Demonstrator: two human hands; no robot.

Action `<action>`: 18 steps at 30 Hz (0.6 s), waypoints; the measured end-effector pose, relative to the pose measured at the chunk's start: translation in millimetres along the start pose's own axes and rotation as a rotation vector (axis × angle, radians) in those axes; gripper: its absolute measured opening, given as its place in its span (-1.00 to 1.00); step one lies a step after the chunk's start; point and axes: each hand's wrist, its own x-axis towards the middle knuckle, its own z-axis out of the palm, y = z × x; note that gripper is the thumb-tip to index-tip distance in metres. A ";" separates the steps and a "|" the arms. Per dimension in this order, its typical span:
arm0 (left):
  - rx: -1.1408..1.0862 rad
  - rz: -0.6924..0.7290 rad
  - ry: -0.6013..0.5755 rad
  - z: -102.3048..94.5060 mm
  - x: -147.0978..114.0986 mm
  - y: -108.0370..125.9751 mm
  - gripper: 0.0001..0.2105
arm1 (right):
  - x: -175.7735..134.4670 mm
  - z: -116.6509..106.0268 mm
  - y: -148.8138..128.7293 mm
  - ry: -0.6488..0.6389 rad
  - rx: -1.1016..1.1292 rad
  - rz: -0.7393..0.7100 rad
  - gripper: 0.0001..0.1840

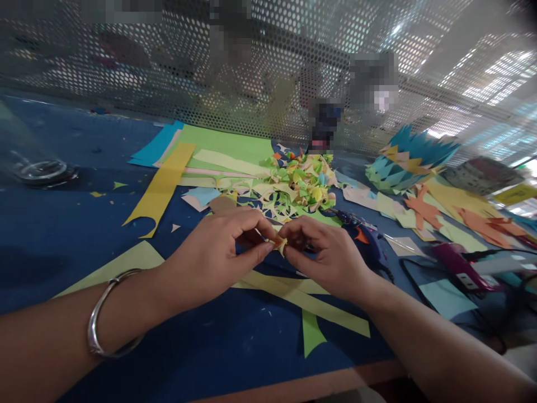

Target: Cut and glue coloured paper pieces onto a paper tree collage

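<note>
Between my two hands is a small yellow paper flower (280, 244), its pointed petals partly covered by fingertips. My left hand (226, 246), with a silver bangle on the wrist, pinches its left side between thumb and index finger. From the right, my right hand (325, 249) pinches the other side with closed fingers. Just beyond them lies a heap of small paper flowers (312, 182) in yellow, green and orange, beside cut paper scraps (277, 206). A blue glue gun (363, 229) rests right of my right hand. Pale yellow paper strips (310, 302) lie under my wrists.
A yellow strip (168, 182) and green sheets (230, 146) lie at the back left. Far left stands a clear plastic container (39, 168). A blue layered paper piece (409, 157) is at the back right, before a perforated screen (260, 67). A purple power strip (461, 268) and cables lie right.
</note>
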 end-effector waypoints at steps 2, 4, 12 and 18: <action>0.036 0.017 0.006 0.3 -0.4 0.3 -0.92 | 0.5 0.3 -0.2 -0.004 0.001 0.000 -0.87; 0.093 0.039 0.014 0.6 -0.8 -0.3 -0.90 | 1.2 0.7 -0.7 -0.007 0.001 -0.006 -0.87; 0.285 0.200 0.059 0.7 1.9 -5.6 -0.89 | 1.5 1.9 -3.0 -0.025 -0.007 -0.004 -0.82; 0.248 0.153 0.060 6.8 1.6 -10.4 -0.90 | 1.8 3.8 -4.0 -0.033 -0.015 0.013 -0.87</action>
